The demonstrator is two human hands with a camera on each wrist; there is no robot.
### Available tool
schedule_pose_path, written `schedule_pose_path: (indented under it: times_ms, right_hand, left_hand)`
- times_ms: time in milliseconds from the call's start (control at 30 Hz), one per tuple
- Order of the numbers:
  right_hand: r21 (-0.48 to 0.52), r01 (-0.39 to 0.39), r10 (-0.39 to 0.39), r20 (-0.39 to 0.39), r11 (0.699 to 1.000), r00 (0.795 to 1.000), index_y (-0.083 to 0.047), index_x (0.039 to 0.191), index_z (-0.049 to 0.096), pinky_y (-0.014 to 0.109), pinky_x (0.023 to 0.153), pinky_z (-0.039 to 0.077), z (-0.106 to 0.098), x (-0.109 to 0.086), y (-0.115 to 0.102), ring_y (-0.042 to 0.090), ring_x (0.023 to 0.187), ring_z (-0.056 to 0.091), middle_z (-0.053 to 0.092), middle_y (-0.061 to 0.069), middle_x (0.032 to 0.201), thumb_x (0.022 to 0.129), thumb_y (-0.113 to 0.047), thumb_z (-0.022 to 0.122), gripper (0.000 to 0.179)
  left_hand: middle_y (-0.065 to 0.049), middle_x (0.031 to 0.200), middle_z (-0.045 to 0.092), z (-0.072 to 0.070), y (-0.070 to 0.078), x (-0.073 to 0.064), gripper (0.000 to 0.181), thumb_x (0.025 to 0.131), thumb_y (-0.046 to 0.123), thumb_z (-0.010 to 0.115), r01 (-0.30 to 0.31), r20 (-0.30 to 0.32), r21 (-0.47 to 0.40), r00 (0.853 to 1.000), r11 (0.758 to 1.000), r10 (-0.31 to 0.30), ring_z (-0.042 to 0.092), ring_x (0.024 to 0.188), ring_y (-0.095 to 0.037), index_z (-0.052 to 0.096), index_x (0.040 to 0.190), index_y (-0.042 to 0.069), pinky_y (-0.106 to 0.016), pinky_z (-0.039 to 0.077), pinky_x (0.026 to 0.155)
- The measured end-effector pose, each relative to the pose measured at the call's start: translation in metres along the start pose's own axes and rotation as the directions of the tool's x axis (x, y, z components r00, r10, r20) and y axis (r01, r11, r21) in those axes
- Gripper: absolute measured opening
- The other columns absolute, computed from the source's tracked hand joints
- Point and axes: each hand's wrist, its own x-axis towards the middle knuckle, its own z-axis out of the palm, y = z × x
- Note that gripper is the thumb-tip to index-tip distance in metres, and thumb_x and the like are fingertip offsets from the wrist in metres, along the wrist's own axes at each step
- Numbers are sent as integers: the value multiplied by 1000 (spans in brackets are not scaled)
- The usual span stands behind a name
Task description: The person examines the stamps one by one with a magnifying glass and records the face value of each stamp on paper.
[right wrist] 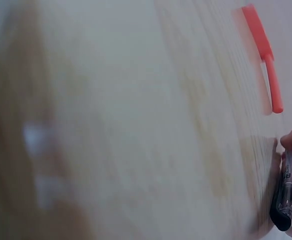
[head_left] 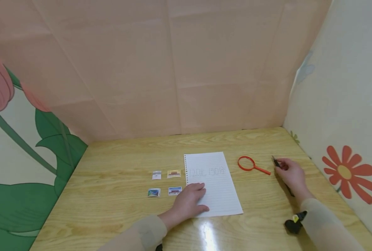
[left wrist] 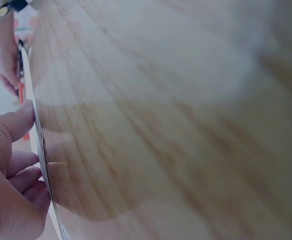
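Pinching the black pen (head_left: pixel 277 163) in our right grip (head_left: pixel 291 174), the red magnifying glass (head_left: pixel 257 168) lying just left of it, we are resting our left grip (head_left: pixel 189 200), thumb spread from fingers, on the lined paper (head_left: pixel 221 198). We are judging the pen light, stiff, slightly slippery, best taken just behind its tip; the paper is looking thin, better pressed flat.
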Motion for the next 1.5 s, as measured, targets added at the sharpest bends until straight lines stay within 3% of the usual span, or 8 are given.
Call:
schedule_pose_path:
  times_ms: [233, 433, 867, 1033, 1200, 1367, 1500]
  right_hand:
    - [-21, -22, 23, 42, 1000, 999, 9, 113, 65, 42, 69, 45, -1, 2, -3, 37, 86, 60, 66, 26, 96, 88, -7, 70, 30]
    - [-29, -43, 44, 55, 999, 997, 11, 114, 63, 50, 73, 47, -1, 2, -4, 41, 89, 61, 66, 28, 99, 88, -8, 70, 34]
    - [-3, -76, 77, 47, 997, 996, 10, 121, 61, 38, 69, 44, -2, 1, -4, 35, 89, 59, 64, 27, 104, 91, -18, 69, 42]
    - [17, -110, 109, 42, 994, 993, 11, 126, 57, 32, 65, 46, -4, 0, -7, 36, 92, 59, 63, 29, 109, 94, -22, 65, 46]
    - [16, -34, 34, 5, 999, 999, 8, 127, 59, 20, 58, 46, -7, -2, -16, 29, 87, 60, 64, 26, 108, 95, -20, 66, 43]
    - [89, 126, -124, -30, 988, 992, 8, 120, 64, 9, 61, 42, -10, -5, -31, 10, 77, 58, 67, 26, 102, 91, -10, 71, 35]
    - [131, 166, -165, -24, 977, 986, 8, 119, 64, 6, 65, 41, -7, -8, -39, 10, 78, 58, 67, 25, 99, 89, -7, 72, 34]
  left_hand:
    - [-9, 142, 55, 2, -1, 0, 65, 83, 46, 78, -10, -8, 0, 1000, 1000, 10, 49, 131, -24, 63, 130, 4, -33, 35, 112]
    - [-8, 142, 54, 2, -1, 0, 65, 83, 46, 77, -6, -3, 6, 1000, 1000, 6, 49, 131, -23, 63, 131, 5, -33, 34, 112]
    - [-7, 142, 54, -1, -3, 1, 65, 84, 48, 76, -12, 18, 18, 1000, 1000, 12, 49, 131, -22, 63, 132, 6, -32, 36, 111]
    - [-7, 142, 55, -2, -7, -1, 63, 87, 46, 73, -48, -22, -12, 999, 999, 48, 50, 130, -22, 62, 132, 4, -32, 36, 111]
    - [-7, 139, 57, -7, -14, -3, 60, 88, 44, 72, -50, -93, -30, 995, 998, 47, 52, 127, -23, 62, 132, 4, -33, 38, 110]
    - [-7, 138, 58, -15, -25, -7, 59, 89, 42, 73, 13, -114, -118, 993, 993, -27, 53, 126, -25, 61, 134, 5, -38, 41, 108]
    - [-10, 134, 61, -21, -38, -11, 57, 87, 37, 76, 38, -176, -180, 982, 983, -70, 55, 123, -28, 62, 132, 4, -43, 43, 106]
